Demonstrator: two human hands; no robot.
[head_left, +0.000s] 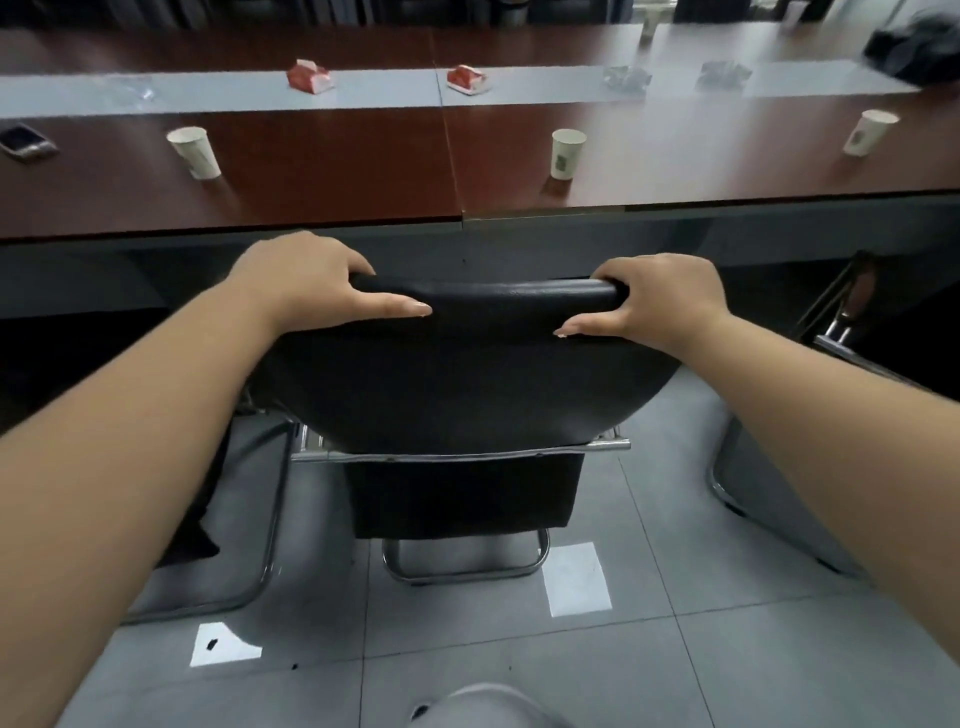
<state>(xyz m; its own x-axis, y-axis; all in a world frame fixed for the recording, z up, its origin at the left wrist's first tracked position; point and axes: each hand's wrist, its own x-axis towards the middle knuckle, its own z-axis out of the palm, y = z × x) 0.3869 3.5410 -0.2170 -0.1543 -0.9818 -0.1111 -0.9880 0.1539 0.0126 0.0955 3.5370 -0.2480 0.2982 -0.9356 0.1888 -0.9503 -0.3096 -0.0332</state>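
One camera only, worn on person's head. Looks forward and down. Wide view, so straight lines bend near edges. Arms come in from both bottom corners. Left hand (306, 280) and right hand (662, 301) sit near middle, close to camera, on top edge of black chair (467, 374). Chair seen from behind and above. Long brown table (337, 171) lies further off, across top of view. Grey floor (727, 649) fills bottom, almost straight below camera.
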